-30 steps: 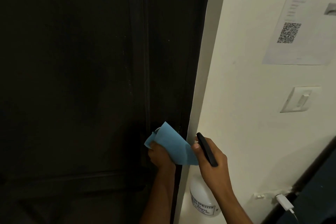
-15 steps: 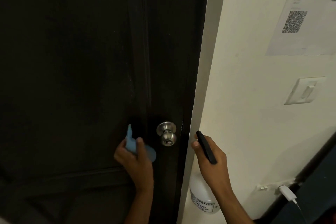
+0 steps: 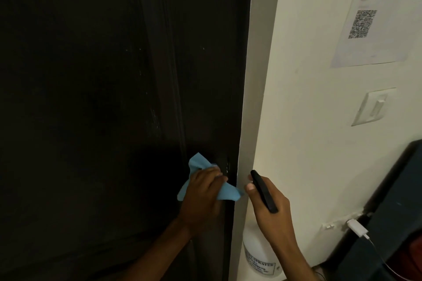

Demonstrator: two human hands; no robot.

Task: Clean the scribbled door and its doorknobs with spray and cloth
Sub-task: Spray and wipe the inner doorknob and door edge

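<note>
A dark brown door [image 3: 91, 98] fills the left of the head view, with faint pale marks near its panel edge. My left hand [image 3: 203, 191] grips a blue cloth [image 3: 228, 193] wrapped over the doorknob, which is hidden beneath it. My right hand [image 3: 267, 203] holds the black trigger head of a white spray bottle [image 3: 258, 255] just right of the door edge. The bottle hangs below my hand, beside the white door frame [image 3: 251, 121].
A cream wall [image 3: 308, 121] on the right carries a paper with a QR code [image 3: 363, 23] and a light switch [image 3: 374, 107]. A dark piece of furniture [image 3: 399, 201] stands at lower right with a white charger plug [image 3: 356, 228] and cable.
My left hand moved right and up from the door panel and put the cloth back over the knob, which was bare half a second ago. My right hand with the sprayer stayed in place.
</note>
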